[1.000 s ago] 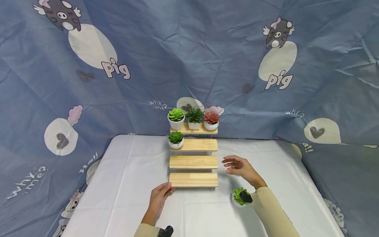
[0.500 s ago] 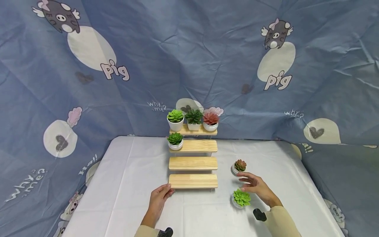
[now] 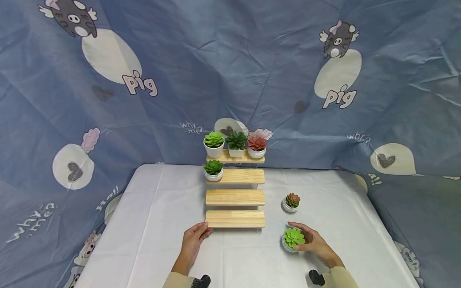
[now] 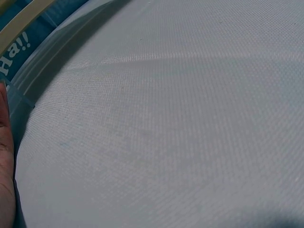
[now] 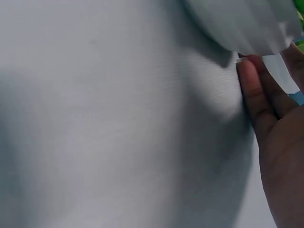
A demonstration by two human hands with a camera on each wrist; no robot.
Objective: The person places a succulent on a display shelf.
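A tiered wooden shelf stand sits mid-table. My left hand pinches the front left corner of its lowest board; only the hand's edge enters the left wrist view. Fingers and thumb of my right hand curl around a bright green potted succulent standing on the table. In the right wrist view its white pot is beside the fingertips. A reddish-brown potted succulent stands just behind that hand.
Three potted succulents, bright green, dark green and red, line the top board. One green succulent is at the left of the second board. White cloth covers the table; a blue printed curtain surrounds it.
My right hand has moved from beside the stand, toward me and to the right, and come around the bright green succulent. The reddish-brown one has come into view. My left hand stays put.
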